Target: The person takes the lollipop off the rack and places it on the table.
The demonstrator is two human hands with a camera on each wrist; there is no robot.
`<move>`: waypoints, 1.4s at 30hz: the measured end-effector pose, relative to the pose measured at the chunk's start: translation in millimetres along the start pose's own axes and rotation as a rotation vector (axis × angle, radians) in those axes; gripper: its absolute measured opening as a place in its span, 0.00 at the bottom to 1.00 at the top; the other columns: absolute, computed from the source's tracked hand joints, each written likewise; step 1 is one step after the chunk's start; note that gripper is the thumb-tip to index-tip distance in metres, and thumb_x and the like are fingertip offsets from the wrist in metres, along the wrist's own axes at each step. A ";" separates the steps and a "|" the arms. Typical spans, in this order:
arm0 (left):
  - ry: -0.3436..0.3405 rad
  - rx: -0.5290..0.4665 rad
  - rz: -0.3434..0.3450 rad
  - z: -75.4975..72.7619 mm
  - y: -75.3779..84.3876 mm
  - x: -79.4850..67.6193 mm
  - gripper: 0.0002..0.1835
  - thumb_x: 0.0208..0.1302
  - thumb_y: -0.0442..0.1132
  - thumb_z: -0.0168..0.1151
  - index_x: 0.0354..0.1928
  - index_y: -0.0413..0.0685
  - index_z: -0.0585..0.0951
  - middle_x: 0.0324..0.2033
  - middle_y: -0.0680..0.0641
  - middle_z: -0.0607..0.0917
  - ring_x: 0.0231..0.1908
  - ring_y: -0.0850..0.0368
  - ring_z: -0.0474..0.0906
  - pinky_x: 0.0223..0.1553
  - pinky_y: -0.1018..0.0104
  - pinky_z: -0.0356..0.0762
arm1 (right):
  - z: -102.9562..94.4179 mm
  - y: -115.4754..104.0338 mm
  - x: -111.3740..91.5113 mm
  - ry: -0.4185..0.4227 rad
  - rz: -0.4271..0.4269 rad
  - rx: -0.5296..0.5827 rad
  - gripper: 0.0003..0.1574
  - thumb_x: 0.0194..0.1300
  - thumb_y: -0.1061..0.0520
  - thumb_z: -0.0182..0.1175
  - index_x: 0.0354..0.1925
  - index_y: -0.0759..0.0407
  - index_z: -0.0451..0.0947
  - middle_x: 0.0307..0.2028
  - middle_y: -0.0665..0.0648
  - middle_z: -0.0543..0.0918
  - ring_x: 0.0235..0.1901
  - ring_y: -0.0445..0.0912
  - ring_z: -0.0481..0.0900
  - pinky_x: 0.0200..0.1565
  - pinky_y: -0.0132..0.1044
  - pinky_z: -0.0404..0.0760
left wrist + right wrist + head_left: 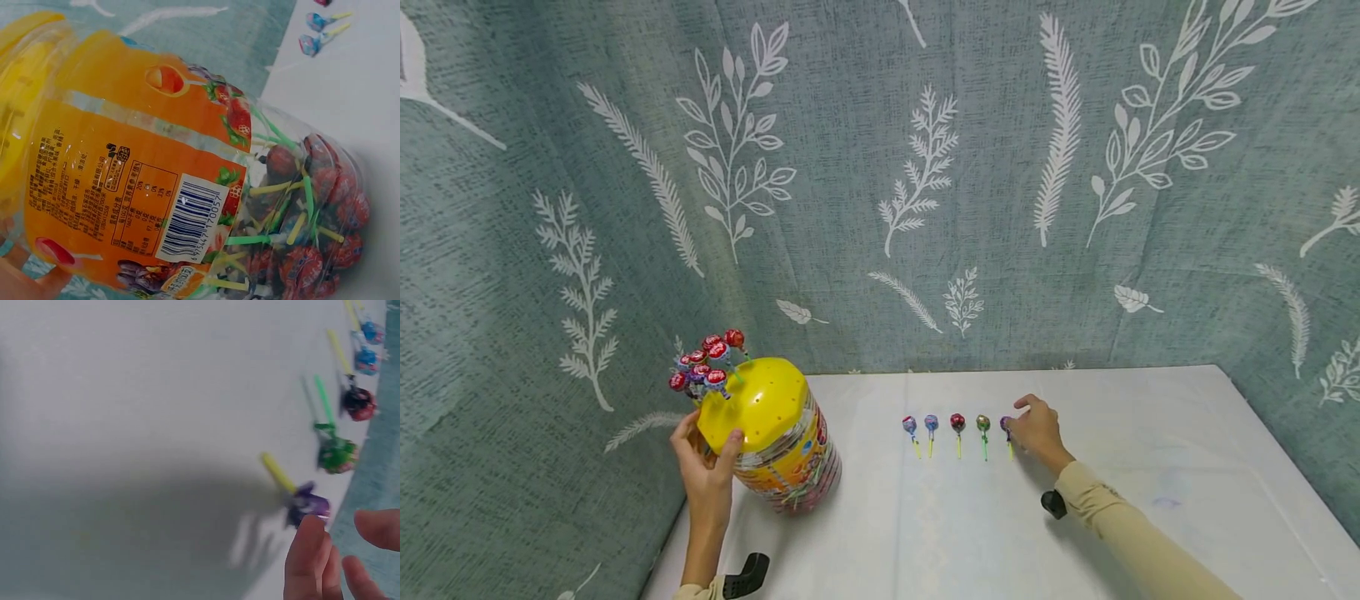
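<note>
My left hand [706, 473] grips a large clear jar [801, 471] by its yellow lid [767, 400], thumb on the front and fingers round the side. The jar leans over, and lollipops [306, 269] show through its clear wall. A cluster of wrapped lollipops [707, 362] stands in the lid's holes. On the table, my right hand [1036, 429] is at the purple lollipop [309, 506], the rightmost of a row. In the right wrist view its thumb stands apart from the fingers, with a fingertip right at the purple wrapper.
Left of the purple one lie a green lollipop [983, 423], a red lollipop [957, 422] and two blue ones, sticks toward me. The white table [1112, 533] meets a green leaf-patterned curtain [850, 208] at the back and sides.
</note>
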State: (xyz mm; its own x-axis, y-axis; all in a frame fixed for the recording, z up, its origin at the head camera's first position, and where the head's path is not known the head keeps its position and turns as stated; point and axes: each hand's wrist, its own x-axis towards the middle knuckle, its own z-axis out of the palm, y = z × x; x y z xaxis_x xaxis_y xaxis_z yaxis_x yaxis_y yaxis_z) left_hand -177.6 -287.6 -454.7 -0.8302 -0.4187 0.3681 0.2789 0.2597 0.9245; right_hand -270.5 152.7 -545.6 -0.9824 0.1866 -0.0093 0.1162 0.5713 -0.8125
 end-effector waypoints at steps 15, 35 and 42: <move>-0.026 0.084 -0.037 -3.6 -1.3 -0.3 0.36 0.64 0.41 0.58 0.71 0.66 0.55 0.65 0.55 0.62 0.60 0.58 0.62 0.55 0.73 0.64 | 1.9 -56.2 -0.7 -0.098 -0.128 0.169 0.13 0.58 0.63 0.63 0.43 0.66 0.76 0.29 0.60 0.78 0.26 0.59 0.79 0.23 0.38 0.77; -0.066 0.005 0.008 -6.4 -1.4 2.7 0.35 0.62 0.36 0.59 0.70 0.61 0.59 0.65 0.55 0.63 0.61 0.59 0.61 0.52 0.77 0.64 | 6.0 -146.7 -22.6 -0.257 -0.356 0.403 0.15 0.61 0.64 0.62 0.47 0.67 0.75 0.36 0.64 0.79 0.27 0.48 0.79 0.32 0.43 0.80; -0.076 -0.005 0.014 -7.1 -3.1 3.6 0.35 0.63 0.35 0.58 0.70 0.59 0.58 0.65 0.54 0.63 0.61 0.59 0.61 0.52 0.77 0.64 | 10.7 -177.6 -32.5 -0.273 -0.445 0.422 0.13 0.60 0.65 0.63 0.45 0.64 0.77 0.36 0.61 0.79 0.31 0.53 0.80 0.33 0.44 0.81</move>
State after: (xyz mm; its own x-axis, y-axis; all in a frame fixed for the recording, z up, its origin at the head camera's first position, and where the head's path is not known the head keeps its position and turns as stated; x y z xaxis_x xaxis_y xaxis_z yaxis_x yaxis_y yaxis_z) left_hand -178.0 -296.1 -455.5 -0.8603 -0.3479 0.3727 0.2929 0.2610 0.9198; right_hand -260.8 36.6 -407.3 -0.9315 -0.2354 0.2773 -0.3214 0.1754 -0.9305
